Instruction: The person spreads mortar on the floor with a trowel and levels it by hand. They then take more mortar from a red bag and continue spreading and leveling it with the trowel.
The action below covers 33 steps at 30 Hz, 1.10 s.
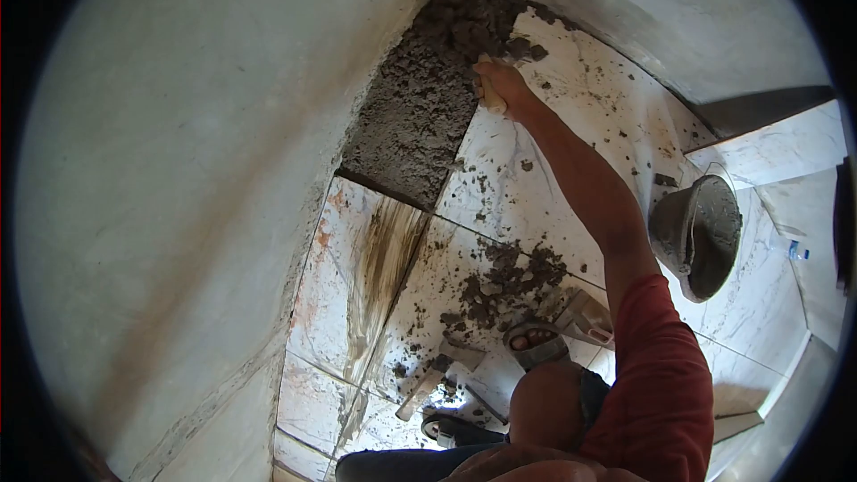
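Observation:
My right hand [502, 89] reaches out at the far end of the floor, fingers wrapped round the pale handle of a tool that looks like a trowel [492, 102]. Its blade is not visible against the dark wet mortar [415, 98], which fills the untiled strip along the wall. The hand is at the strip's right edge, beside the laid white tiles [486, 174]. At the bottom edge a bit of bare skin shows, perhaps my left hand or forearm [544, 471]; no fingers can be made out there.
A bucket [676, 223] with mortar inside lies tipped on the right. Loose mortar crumbs [509, 286] cover tiles near my sandalled foot [536, 342]. A hammer-like tool [421, 393] and a flat block-like object [585, 317] lie close by. The plastered wall [178, 170] borders the left; a small bottle [797, 251] is at right.

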### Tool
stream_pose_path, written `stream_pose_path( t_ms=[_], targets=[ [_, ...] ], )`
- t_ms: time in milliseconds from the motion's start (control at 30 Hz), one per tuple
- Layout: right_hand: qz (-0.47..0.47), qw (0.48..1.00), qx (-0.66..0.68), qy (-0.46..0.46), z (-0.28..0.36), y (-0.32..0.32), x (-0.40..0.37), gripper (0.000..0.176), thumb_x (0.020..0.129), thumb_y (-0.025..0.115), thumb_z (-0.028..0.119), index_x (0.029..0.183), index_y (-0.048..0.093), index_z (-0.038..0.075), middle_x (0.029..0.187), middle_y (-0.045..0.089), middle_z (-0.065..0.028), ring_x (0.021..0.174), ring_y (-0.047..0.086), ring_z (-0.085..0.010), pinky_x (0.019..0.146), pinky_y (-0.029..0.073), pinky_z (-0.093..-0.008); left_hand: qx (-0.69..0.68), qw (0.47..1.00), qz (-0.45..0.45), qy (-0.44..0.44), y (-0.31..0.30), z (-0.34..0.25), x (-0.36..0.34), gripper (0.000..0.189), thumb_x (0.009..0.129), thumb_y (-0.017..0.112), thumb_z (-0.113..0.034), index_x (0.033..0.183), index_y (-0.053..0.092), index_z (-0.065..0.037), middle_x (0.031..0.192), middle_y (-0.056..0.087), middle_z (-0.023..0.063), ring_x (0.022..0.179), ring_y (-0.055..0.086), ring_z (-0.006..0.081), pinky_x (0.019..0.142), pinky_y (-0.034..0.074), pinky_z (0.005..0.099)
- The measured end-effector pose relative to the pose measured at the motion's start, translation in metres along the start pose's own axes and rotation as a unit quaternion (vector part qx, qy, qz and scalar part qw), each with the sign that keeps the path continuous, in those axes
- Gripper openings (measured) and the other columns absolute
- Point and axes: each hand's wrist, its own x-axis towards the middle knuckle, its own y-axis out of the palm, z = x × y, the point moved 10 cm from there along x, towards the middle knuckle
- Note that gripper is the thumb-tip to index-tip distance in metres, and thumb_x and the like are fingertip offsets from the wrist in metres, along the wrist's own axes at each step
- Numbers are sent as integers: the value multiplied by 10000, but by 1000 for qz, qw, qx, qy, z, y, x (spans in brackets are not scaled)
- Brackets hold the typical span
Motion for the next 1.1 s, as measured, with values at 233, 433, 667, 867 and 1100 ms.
stream_pose_path(
  t_ms=[233, 433, 667, 867, 1100],
  targets=[
    [-17, 1000, -6, -6, 0, 1, 2, 268, 820, 589, 127, 1038, 441, 76, 739, 506, -81, 532, 498, -176, 423, 445, -321, 1, 998, 22, -54, -4, -1, 1, 458, 923, 414, -441, 1037, 498, -6, 1335, 329, 313, 1238, 348, 433, 962, 319, 582],
    [-22, 995, -86, -38, -2, -4, 7, 230, 822, 595, 188, 991, 485, 75, 744, 543, -56, 559, 519, -132, 459, 460, -277, -28, 991, 66, -112, 12, -2, 7, 464, 924, 406, -445, 1054, 492, -8, 1342, 325, 305, 1243, 343, 430, 965, 316, 586],
    [16, 999, -38, -33, -3, 2, 10, 235, 801, 597, 97, 996, 477, 41, 748, 520, -78, 577, 516, -159, 472, 458, -292, -65, 924, 120, -356, 11, 15, 8, 472, 926, 396, -450, 1072, 484, -10, 1350, 320, 296, 1248, 338, 426, 970, 313, 590],
    [12, 999, -14, -41, -5, 1, -5, 224, 818, 583, 134, 994, 500, 22, 811, 541, -94, 627, 538, -164, 499, 474, -294, -44, 981, 98, -160, 13, 5, 8, 494, 932, 374, -449, 1132, 459, -5, 1366, 304, 282, 1261, 325, 418, 981, 299, 594],
    [-93, 965, -213, -120, -13, -47, -72, 558, 859, 573, 251, 1321, 363, 22, 1173, 508, -101, 967, 563, -210, 772, 518, -338, 45, 998, -3, 32, -1, 6, -6, 510, 940, 359, -427, 1219, 419, -5, 1385, 296, 249, 1277, 317, 385, 1002, 281, 566]
  ],
)
